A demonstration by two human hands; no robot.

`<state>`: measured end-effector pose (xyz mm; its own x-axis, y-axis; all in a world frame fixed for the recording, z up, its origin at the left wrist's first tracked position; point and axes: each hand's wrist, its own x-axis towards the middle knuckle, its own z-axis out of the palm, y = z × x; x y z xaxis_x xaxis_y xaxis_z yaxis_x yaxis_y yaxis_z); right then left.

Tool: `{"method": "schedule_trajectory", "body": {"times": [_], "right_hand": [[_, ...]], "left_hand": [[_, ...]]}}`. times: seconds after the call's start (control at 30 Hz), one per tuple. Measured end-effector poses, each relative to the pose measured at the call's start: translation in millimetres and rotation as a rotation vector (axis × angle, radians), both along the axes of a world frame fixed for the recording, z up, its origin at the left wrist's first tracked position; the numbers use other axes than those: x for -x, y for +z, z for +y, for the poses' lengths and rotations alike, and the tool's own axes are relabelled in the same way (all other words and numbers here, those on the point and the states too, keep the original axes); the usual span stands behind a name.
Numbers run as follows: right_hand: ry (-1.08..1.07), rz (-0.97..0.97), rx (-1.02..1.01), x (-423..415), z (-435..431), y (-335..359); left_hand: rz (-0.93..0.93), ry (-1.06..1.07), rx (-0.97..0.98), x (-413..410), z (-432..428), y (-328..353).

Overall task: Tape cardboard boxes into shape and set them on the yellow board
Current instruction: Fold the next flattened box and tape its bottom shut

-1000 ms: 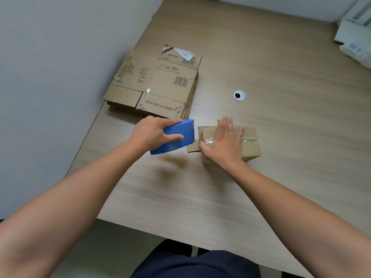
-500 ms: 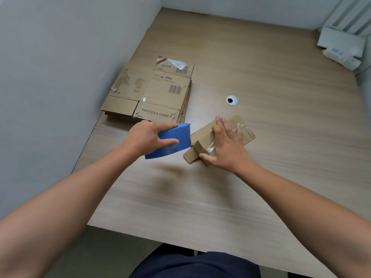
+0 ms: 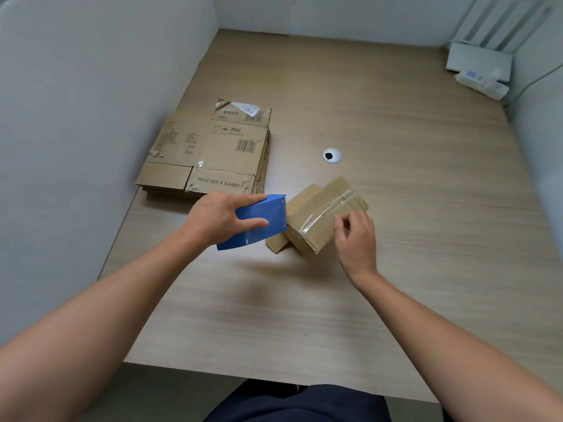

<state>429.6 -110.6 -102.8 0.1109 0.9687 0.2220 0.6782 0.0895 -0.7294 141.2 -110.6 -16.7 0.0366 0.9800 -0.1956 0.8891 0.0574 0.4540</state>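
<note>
Now | left hand (image 3: 219,219) centre-left, wrapped round blue tape dispenser (image 3: 260,223) | small taped box (image 3: 320,219) mid-frame, tilted, between both hands, just beside dispenser | right hand (image 3: 355,237) curled at box's right edge, grip unclear | flattened cartons (image 3: 207,153) upper left

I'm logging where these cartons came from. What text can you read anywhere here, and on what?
"PROCTER & GAMBLE": front flap of the top flattened carton.
"P&G": same carton's middle panel.
Too small or blurred: the digits under it, barcodes, side print, white sticker.
No print visible on the small box or the tape dispenser.
</note>
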Motion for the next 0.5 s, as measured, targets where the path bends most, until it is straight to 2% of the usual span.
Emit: {"method": "schedule_trajectory", "body": {"times": [0.3,0.5], "right_hand": [[0.039,-0.145,0.125,-20,12,-6],[0.077,-0.106,0.238,-30,16,0]], "left_hand": [[0.036,-0.044,-0.003,-13,3,2],[0.016,-0.059,-0.039,-17,6,7]]}}
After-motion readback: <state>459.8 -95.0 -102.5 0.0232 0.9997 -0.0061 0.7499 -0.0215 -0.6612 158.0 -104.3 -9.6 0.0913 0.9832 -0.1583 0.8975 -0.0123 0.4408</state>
